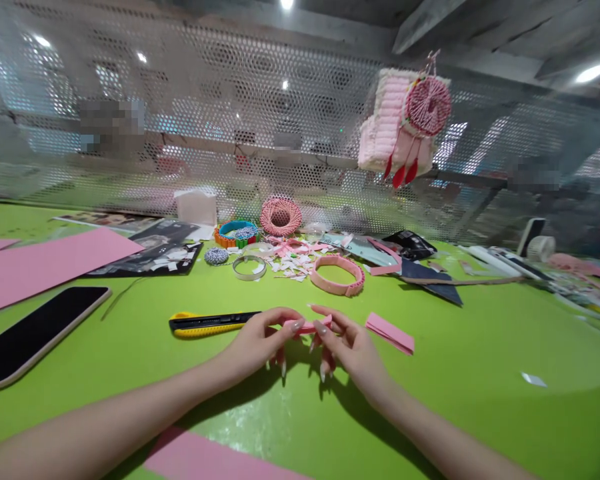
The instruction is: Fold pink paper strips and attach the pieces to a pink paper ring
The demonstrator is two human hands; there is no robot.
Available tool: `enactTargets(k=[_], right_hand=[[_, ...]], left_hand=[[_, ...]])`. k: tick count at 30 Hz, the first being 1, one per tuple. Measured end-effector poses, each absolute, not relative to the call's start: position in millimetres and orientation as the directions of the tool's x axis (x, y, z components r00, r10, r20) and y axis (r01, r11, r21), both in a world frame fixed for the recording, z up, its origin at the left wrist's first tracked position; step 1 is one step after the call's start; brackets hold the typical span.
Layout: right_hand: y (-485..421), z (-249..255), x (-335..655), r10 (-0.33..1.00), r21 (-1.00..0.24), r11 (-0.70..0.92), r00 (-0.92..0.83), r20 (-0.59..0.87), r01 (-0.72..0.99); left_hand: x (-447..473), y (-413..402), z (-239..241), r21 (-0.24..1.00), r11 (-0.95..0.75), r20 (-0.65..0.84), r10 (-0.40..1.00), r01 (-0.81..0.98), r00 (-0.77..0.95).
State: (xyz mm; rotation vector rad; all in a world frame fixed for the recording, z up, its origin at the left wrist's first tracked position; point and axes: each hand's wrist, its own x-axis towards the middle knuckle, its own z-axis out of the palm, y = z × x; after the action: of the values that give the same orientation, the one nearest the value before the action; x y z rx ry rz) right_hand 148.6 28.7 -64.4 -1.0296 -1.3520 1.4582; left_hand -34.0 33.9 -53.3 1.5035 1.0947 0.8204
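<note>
1. A small pink strip (307, 328) is being held above the bench (250, 387), near of the segmented pink ring (333, 287), its ends being pinched between the clamped fingers of the left hand (265, 333) and right hand (353, 343).
2. Pressure should be being kept light and even, as thin, paper-like stock could crease.
3. To the right, a flat, smooth, layered pink piece (390, 333) is being left untouched.

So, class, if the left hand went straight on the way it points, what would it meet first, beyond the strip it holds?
Beyond the pink strip, the left hand would probably meet the right hand, which holds the strip's other end. Depth is hard to judge from one view.
</note>
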Motion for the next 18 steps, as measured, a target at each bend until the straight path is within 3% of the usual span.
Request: enactTargets(k=[6, 18], right_hand=[[26.5, -57.5, 147.4, 0.966, -0.999, -0.053, -0.253, -0.05, -0.004], [28.8, -72.9, 145.8, 0.949, -0.991, -0.099, -0.307, -0.067, -0.091]], left_hand=[[-34.7, 33.3, -51.7, 0.99, 0.008, -0.054, 0.946, 0.144, 0.319], [-34.4, 33.5, -50.3, 0.999, 0.034, -0.036, 0.981, 0.014, 0.191]])
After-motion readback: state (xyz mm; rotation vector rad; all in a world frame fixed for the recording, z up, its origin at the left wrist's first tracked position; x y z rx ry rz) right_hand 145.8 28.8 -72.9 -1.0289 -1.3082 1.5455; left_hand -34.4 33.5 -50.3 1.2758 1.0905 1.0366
